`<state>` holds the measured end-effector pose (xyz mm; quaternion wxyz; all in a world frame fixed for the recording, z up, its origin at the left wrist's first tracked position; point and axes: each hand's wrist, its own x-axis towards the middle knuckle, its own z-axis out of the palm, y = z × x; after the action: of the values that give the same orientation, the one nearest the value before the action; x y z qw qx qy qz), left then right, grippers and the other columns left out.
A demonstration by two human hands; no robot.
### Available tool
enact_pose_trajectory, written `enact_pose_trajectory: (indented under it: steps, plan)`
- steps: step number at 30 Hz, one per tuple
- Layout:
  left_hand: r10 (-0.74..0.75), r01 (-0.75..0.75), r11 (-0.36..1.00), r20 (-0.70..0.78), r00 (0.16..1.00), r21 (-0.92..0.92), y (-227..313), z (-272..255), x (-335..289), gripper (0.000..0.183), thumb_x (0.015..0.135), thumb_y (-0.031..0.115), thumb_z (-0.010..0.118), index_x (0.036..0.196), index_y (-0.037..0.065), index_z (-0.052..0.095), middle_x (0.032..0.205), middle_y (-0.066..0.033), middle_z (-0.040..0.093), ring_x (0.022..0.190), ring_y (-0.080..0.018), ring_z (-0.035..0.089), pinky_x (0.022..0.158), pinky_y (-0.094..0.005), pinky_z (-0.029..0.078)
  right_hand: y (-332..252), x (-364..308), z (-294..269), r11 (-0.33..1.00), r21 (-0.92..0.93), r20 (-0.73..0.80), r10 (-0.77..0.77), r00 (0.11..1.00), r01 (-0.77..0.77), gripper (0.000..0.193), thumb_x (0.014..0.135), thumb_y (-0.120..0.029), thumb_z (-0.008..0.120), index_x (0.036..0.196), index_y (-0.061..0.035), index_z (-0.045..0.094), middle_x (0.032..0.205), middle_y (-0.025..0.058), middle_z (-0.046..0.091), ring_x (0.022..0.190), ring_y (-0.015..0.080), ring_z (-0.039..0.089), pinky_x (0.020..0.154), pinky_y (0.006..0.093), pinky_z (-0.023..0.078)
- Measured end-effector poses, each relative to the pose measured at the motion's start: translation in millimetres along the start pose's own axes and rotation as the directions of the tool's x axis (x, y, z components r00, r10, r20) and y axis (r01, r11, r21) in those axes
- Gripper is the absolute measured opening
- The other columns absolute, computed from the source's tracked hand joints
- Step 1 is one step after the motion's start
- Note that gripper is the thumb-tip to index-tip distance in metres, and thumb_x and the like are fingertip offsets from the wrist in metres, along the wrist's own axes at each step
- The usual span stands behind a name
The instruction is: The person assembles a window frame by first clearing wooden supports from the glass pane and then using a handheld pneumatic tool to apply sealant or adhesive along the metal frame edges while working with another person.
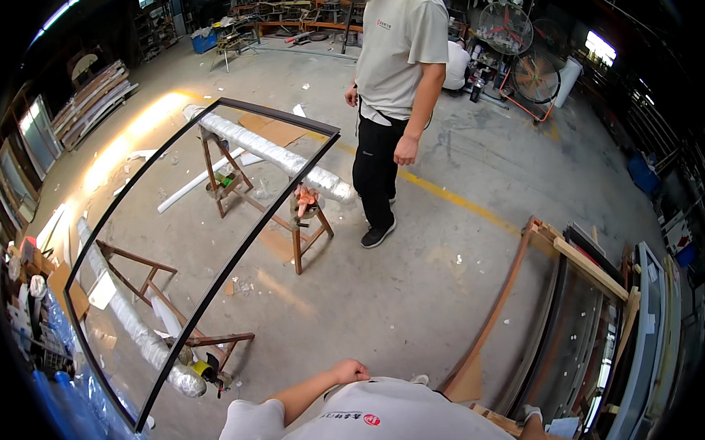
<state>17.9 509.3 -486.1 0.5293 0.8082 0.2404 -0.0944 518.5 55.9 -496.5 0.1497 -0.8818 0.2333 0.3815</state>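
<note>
My left hand (350, 370) is at the front of my light shirt, its fingers curled in. Whatever it holds, if anything, is hidden. Low on the right, my right hand (528, 413), which looks white-gloved, is beside the wooden edge of a rack (499, 420). Its fingers are too small and partly hidden to read. Ahead on the left, a large black rectangular frame (229, 266) lies across two padded supports: a far wrapped beam (267, 149) and a near wrapped beam (133, 320). Neither hand touches the frame.
Brown trestles (297, 250) carry the beams. A person (396, 53) in a light shirt and black trousers stands beyond the frame. Framed panels (570, 328) lean in the rack at right. Fans (535, 78) stand far right. Blue plastic wrap (66, 413) lies at lower left.
</note>
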Motion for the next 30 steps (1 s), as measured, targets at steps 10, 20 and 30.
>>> enact_pose_trajectory:
  steps: [10, 20, 30]
  plan:
    - [-0.251, 0.230, 0.968, -0.346, 0.904, -0.101, 7, -45, -41, 0.017, 0.073, 0.028, 0.060, 0.077, 0.012, 0.062, 0.071, -0.0087, 0.061, 0.066, -0.0247, 0.058, 0.059, -0.0351, 0.046, -32, -15, -17, 0.998, -0.051, 0.107, -0.016, 0.994, 0.021, 0.039, 0.081, -0.038, 0.045, 0.099, -0.0052, 0.054, 0.083, 0.0182, 0.061, 0.067, 0.0363, 0.060, 0.056, 0.0500, 0.047]
    - [0.457, -0.426, 0.803, -0.028, 0.889, -0.416, 277, -152, -64, 0.030, 0.081, 0.017, 0.054, 0.108, 0.004, 0.053, 0.083, -0.0021, 0.057, 0.058, -0.0084, 0.047, 0.053, -0.0224, 0.039, -111, -57, 39, 0.897, -0.305, 0.141, -0.289, 0.947, 0.320, 0.040, 0.077, -0.030, 0.054, 0.104, -0.0014, 0.051, 0.083, 0.0184, 0.060, 0.065, 0.0304, 0.060, 0.055, 0.0418, 0.049]
    - [0.954, -0.950, 0.182, 0.281, 0.107, -0.255, 424, -107, -65, 0.047, 0.081, 0.031, 0.054, 0.120, 0.014, 0.036, 0.095, -0.0044, 0.055, 0.066, -0.0192, 0.053, 0.047, -0.0350, 0.039, -150, -6, 101, 0.796, -0.073, 0.371, -0.538, 0.757, 0.601, 0.048, 0.072, -0.017, 0.059, 0.111, 0.0068, 0.044, 0.065, 0.0121, 0.056, 0.049, 0.0188, 0.053, 0.044, 0.0308, 0.043]
